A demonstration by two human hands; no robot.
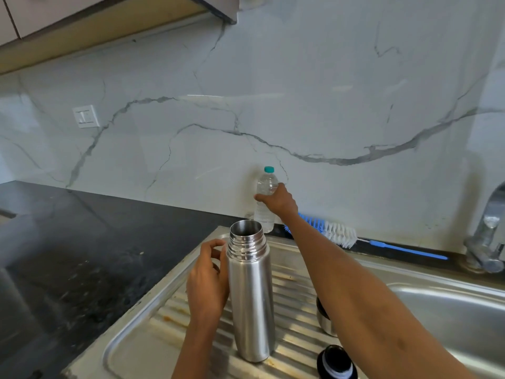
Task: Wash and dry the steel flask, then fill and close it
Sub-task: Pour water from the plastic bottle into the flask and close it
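The flask [251,294] stands upright and uncapped on the ribbed drainboard [142,343], its open mouth showing a bare steel inside. The left hand [208,280] curls round its upper left side, fingers at the threaded neck. The right hand [277,199] reaches past it and grips a clear bottle [264,206] with a teal cap, standing against the marble wall [300,91]; it holds clear liquid. A blue and white brush [338,232] lies behind the sink [451,310], partly hidden by the right arm. A black stopper [337,363] and a steel cup [325,318] lie right of the flask. The tap [489,236] is at far right, the dark tabletop [82,255] at left.
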